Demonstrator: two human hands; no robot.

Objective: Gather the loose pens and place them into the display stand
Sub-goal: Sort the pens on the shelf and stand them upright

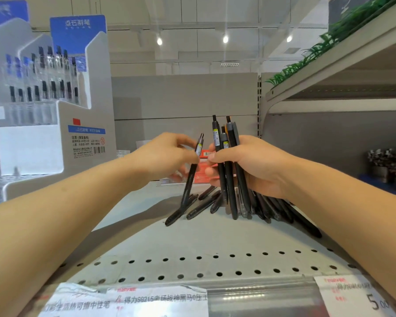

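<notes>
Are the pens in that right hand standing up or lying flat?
Standing up. The right hand grips a bunch of black pens nearly upright, clicker ends on top, while other loose pens lie flat on the shelf.

**Shop interior behind the shelving**

A grey perforated shelf (pixel 192 259) is spanning the foreground, with price labels (pixel 160 300) running along its front edge. An upper shelf (pixel 329 72) is carrying green artificial grass (pixel 306 56) (right side). Ceiling spotlights (pixel 225 39) are shining above a plain grey back panel (pixel 183 97).
</notes>
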